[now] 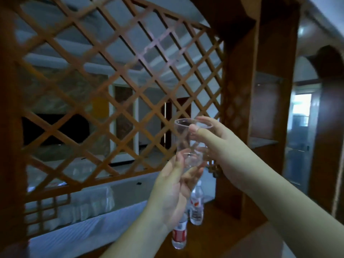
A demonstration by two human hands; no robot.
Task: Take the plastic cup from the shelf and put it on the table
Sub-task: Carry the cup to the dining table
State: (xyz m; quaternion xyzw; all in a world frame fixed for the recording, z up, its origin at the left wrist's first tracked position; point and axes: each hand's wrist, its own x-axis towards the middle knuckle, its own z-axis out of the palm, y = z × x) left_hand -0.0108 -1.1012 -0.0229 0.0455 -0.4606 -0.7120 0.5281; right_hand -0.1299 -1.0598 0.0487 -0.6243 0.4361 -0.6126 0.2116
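A clear plastic cup (188,140) is held upright in the air, in front of a wooden lattice screen. My right hand (221,153) grips it near the rim, thumb on the near side and fingers around the back. My left hand (175,185) comes up from below with its fingers spread, touching the cup's base. The shelf (264,142) is a wooden unit with glass boards to the right, behind my right hand.
Two water bottles with red and white labels (196,205) (179,235) stand on the wooden counter (219,237) below my hands. The lattice screen (111,90) fills the left and middle. A dark wooden arch and doorway (301,112) are at the far right.
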